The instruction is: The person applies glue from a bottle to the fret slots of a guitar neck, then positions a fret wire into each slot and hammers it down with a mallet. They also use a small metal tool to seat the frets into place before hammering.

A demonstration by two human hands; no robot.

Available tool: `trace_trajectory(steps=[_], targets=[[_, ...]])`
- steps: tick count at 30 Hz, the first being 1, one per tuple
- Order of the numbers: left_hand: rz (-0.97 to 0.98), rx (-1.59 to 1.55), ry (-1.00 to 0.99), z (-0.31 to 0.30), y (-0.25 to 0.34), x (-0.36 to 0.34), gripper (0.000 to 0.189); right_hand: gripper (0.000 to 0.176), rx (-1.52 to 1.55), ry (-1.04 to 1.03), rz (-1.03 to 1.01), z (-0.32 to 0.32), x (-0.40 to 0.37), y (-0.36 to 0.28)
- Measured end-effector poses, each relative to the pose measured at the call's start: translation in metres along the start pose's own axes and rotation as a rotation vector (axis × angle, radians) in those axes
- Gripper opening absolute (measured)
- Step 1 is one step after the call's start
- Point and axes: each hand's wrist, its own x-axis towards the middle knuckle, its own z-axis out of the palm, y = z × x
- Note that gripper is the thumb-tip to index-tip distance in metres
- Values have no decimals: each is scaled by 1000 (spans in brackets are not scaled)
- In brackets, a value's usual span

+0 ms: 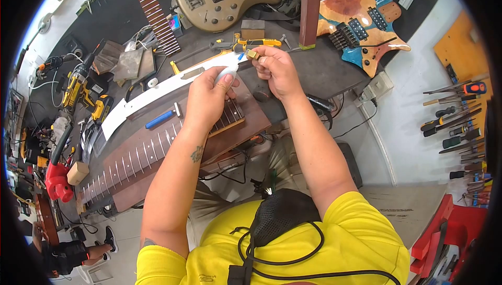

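My left hand (209,94) is closed around a small white bottle (229,72), its fingers partly hiding it. A small brass block (253,55) is pinched between the thumb and fingers of my right hand (278,72), just right of the bottle. A small blue piece (241,56) shows between the two hands. Beneath my left forearm lies a guitar neck (133,160) with a fretted dark fingerboard. Beside the neck rest a blue-handled tool (160,119) with a metal head and a long white strip (149,97).
Behind my hands lie yellow-handled tools (256,42), a gold guitar body (215,0) and a blue-and-wood guitar body (366,29). A yellow drill (78,86) lies at left, near a red tool (58,180). Screwdrivers (460,128) hang at right. Another person (68,256) is at lower left.
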Motion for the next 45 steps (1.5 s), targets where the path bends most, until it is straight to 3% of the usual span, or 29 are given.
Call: trace_trajectory(steps=[45], targets=[[4, 30, -13, 0, 2, -1, 26, 30, 40, 63, -16, 5, -2, -5]])
